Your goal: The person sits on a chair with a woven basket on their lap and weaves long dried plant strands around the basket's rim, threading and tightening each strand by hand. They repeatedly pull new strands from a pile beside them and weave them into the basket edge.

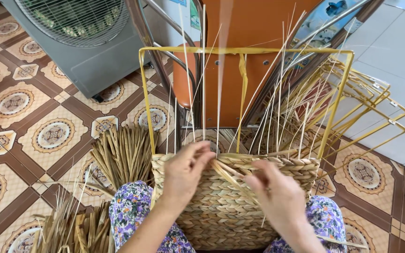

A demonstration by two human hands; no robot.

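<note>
A half-woven straw basket (221,211) rests between my knees, built on a yellow wire frame (244,50) that rises above the woven part. Thin pale upright strands (204,75) stick up from its rim. My left hand (183,173) pinches a straw strand (228,174) at the top edge of the weave, left of centre. My right hand (277,194) grips the same flat strand lower down, where it runs diagonally across the basket's front. My floral trousers (130,211) show on both sides.
Bundles of dried straw (123,154) lie on the patterned tile floor at the left. Behind the basket stand an orange chair (233,79) with metal legs, a grey fan unit (85,42), and a stack of bare yellow wire frames (371,107) on the right.
</note>
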